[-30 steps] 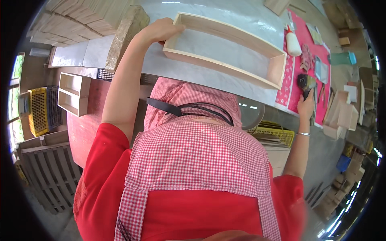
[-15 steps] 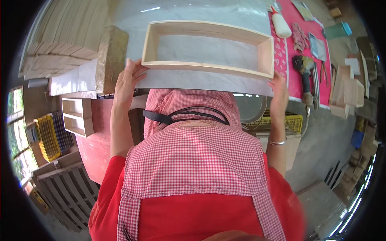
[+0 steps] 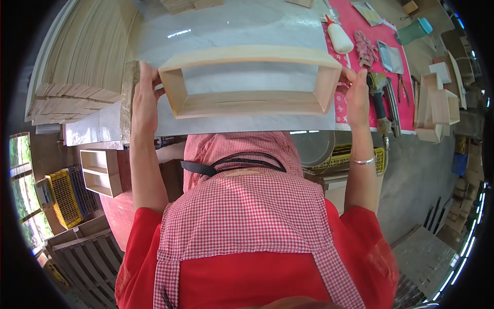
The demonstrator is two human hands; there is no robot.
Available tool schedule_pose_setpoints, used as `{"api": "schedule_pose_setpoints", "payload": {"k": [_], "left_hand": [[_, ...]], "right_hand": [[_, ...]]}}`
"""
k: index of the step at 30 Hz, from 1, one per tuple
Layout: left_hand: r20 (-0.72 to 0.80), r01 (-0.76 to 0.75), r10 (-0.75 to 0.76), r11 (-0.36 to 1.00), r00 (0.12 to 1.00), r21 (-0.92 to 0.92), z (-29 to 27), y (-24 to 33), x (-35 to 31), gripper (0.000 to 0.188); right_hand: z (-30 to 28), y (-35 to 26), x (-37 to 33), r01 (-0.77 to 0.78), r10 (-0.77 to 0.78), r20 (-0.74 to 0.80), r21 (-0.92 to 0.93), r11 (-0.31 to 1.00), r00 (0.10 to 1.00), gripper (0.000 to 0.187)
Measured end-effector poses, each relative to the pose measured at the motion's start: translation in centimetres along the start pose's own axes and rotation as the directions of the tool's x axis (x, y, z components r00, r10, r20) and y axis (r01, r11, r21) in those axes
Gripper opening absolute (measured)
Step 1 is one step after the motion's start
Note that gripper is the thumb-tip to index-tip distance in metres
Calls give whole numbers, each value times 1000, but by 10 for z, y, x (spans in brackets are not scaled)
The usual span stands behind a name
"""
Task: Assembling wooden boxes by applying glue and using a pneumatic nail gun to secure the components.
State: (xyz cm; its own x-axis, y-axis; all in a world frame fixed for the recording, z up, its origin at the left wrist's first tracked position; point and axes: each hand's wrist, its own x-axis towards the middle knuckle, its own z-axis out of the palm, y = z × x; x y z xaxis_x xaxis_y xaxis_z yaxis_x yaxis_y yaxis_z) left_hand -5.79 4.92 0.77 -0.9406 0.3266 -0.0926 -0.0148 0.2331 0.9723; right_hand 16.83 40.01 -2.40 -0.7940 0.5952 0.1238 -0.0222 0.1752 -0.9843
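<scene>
An open rectangular frame of pale wood (image 3: pixel 249 103) is before me over the grey tabletop (image 3: pixel 216 33), tilted so that the inner faces of its long boards show. Its middle is hollow, and the tabletop shows through. At the frame's left end is my left hand (image 3: pixel 145 103), its fingertips gripping the short side. My right hand (image 3: pixel 358 98) grips the opposite short side with its fingers, palm turned inward. Part of the fingers of both hands is hidden behind the end boards.
Stacked thin wooden boards (image 3: pixel 85 56) stand at the left. On a pink cloth (image 3: pixel 406 98) to the right lie a white glue bottle (image 3: pixel 339 38), a crumpled glove (image 3: pixel 366 49) and a nail gun (image 3: pixel 380 103). Farther right are wooden boxes (image 3: pixel 429 110). A two-compartment box (image 3: pixel 100 172) sits low at left.
The frame has tipped, showing more of its near board's inner face. Both hands have shifted on its ends, with the right fingers now bent against the end board. The view has shifted slightly.
</scene>
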Motion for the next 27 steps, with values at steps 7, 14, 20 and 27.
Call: {"api": "schedule_pose_setpoints", "payload": {"k": [7, 14, 20, 27], "left_hand": [[89, 169, -191, 962, 977, 212, 7, -5, 54, 86], [53, 295, -305, 946, 951, 136, 2, -23, 58, 84], [-231, -21, 23, 1000, 973, 8, -7, -52, 23, 37], [-297, -263, 244, 964, 923, -27, 23, -36, -36, 20]], "right_hand": [[-4, 13, 57, -236, 247, 97, -110, 965, 964, 82], [-28, 48, 113, -59, 120, 80, -536, 842, 990, 64], [-54, 100, 133, 107, -383, -39, -930, 352, 923, 62], [-87, 118, 146, -55, -293, -309, -767, 639, 905, 68]]}}
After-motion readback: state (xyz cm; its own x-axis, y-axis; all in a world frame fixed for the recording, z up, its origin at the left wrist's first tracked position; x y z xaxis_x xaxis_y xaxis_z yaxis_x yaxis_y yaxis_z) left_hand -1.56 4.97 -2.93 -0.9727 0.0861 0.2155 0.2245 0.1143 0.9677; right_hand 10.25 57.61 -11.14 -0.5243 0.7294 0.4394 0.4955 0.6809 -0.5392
